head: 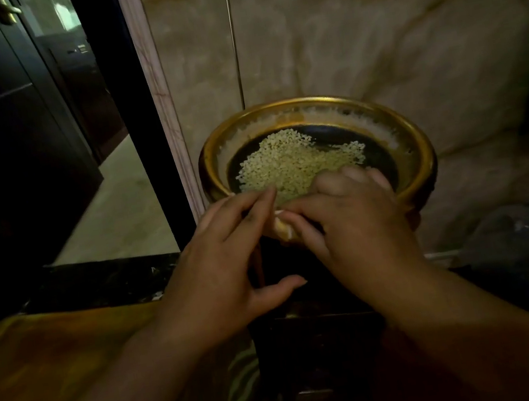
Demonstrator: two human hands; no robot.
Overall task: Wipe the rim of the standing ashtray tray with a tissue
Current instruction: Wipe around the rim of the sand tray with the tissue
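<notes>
- The standing ashtray's tray [421,147] is a round gold-rimmed bowl with a dark centre, set against a pale marble wall [367,28].
- A heap of small pale pebbles [291,161] lies in the middle of the tray.
- The right hand [356,220] lies over the near edge of the tray, fingers curled down, pressing a small piece of tissue [283,227] onto the rim; only a pale scrap of it shows under the fingers.
- The left hand [227,261] is just beside the right, fingers spread apart, its forefinger reaching the near rim and touching the tissue's edge; it grips nothing that can be seen.
- To the left, a dark doorway [23,152] opens onto a light floor [118,206].
</notes>
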